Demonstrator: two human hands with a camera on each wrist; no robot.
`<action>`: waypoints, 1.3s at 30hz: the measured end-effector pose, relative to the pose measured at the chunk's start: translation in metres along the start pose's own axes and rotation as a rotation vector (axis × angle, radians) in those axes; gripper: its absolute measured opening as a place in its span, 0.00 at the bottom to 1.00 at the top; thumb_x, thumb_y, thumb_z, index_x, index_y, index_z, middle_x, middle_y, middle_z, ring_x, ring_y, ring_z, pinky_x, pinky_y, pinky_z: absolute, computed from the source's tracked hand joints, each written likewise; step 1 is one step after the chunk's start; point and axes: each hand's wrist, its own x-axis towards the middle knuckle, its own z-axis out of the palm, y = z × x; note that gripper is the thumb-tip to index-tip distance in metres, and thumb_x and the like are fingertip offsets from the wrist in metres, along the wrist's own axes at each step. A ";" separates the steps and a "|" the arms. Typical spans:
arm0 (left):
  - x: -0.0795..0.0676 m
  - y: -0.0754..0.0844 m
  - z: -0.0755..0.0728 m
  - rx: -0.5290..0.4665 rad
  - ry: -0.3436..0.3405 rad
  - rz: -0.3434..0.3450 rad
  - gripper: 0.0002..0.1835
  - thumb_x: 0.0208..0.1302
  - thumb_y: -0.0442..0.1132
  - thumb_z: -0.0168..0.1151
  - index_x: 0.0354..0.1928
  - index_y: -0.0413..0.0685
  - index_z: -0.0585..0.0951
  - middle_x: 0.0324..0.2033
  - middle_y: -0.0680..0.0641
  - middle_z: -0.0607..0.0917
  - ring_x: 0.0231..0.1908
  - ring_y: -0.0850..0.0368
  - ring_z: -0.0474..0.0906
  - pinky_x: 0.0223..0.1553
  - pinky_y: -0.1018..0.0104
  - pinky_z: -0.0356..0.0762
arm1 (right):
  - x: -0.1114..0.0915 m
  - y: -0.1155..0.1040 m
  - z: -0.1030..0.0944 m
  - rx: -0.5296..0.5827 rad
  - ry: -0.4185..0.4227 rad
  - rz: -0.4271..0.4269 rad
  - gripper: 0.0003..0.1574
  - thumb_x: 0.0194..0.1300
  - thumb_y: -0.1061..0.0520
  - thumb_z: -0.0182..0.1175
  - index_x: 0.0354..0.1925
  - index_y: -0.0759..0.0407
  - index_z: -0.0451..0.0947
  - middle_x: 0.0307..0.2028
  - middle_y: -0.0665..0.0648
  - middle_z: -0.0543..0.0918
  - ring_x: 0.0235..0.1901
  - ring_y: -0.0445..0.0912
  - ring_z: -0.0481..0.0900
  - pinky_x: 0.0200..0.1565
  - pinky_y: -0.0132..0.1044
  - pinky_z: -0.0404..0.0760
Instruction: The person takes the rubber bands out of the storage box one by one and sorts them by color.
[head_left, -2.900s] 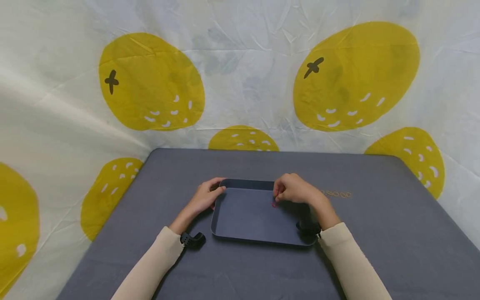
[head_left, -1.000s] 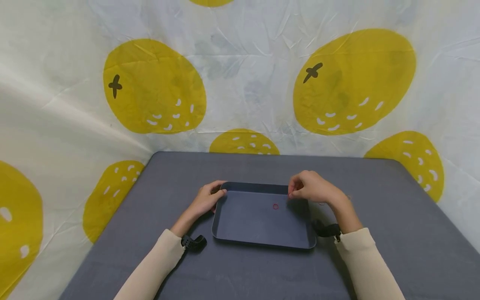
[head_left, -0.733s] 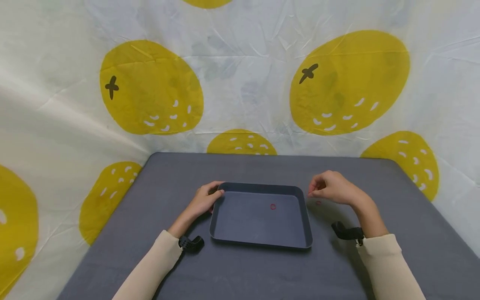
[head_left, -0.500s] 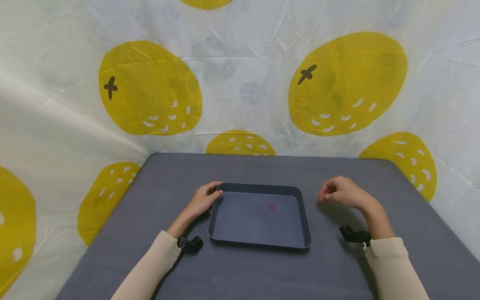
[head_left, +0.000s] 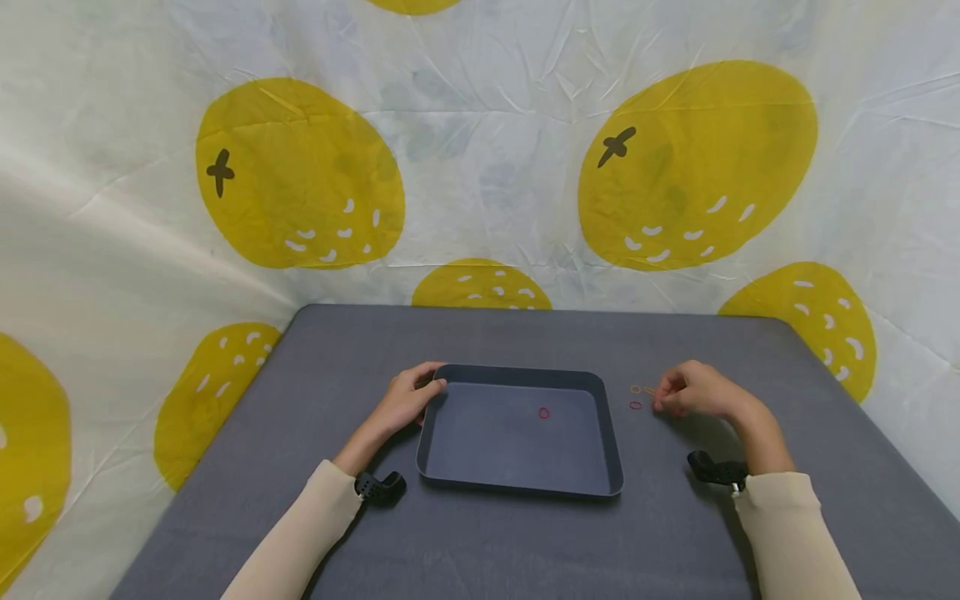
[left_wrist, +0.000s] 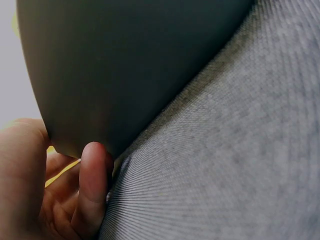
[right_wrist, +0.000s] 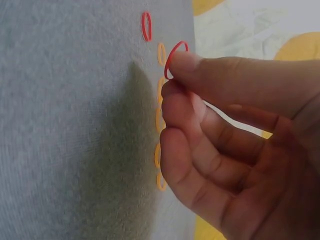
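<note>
My left hand [head_left: 405,398] grips the far left corner of a dark grey tray [head_left: 495,450], thumb over the rim; the left wrist view shows its fingers against the tray's outer wall [left_wrist: 115,75]. One red rubber band [head_left: 543,417] lies inside the tray. Right of the tray, my right hand [head_left: 697,390] is low over the table. In the right wrist view its thumb and forefinger pinch a red rubber band [right_wrist: 171,56]. Another red rubber band [right_wrist: 143,27] lies on the table beside those fingers. Several orange rubber bands [right_wrist: 160,54] lie in a row, partly hidden by the hand.
The table [head_left: 525,542] is covered in grey cloth. Behind it and at the left hangs a pale curtain [head_left: 487,167] with large yellow fruit prints. A black wrist camera [head_left: 381,488] sits at the left wrist, another wrist camera [head_left: 716,469] at the right.
My right hand has let go of a red rubber band in the tray, moved right past the tray's edge, and now pinches another red one. The left hand stays at the tray.
</note>
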 end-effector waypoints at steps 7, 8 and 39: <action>-0.004 0.014 -0.003 0.015 -0.019 -0.012 0.19 0.71 0.45 0.55 0.62 0.59 0.75 0.55 0.45 0.81 0.35 0.47 0.83 0.17 0.53 0.80 | 0.001 0.006 0.004 0.005 -0.010 0.047 0.04 0.57 0.62 0.65 0.30 0.64 0.82 0.22 0.53 0.78 0.24 0.42 0.74 0.27 0.33 0.78; -0.006 0.019 -0.004 0.019 -0.026 -0.013 0.19 0.71 0.44 0.54 0.63 0.57 0.75 0.55 0.44 0.81 0.35 0.46 0.83 0.18 0.53 0.80 | 0.002 0.007 0.005 0.002 -0.009 0.049 0.04 0.57 0.62 0.65 0.30 0.64 0.82 0.22 0.53 0.79 0.24 0.42 0.74 0.27 0.33 0.78; 0.002 -0.003 -0.001 0.018 -0.011 0.028 0.17 0.70 0.51 0.55 0.60 0.69 0.76 0.52 0.52 0.83 0.21 0.51 0.80 0.15 0.54 0.79 | 0.010 -0.073 0.001 -0.149 0.031 -0.109 0.05 0.62 0.58 0.62 0.35 0.59 0.84 0.29 0.55 0.86 0.25 0.45 0.80 0.30 0.36 0.76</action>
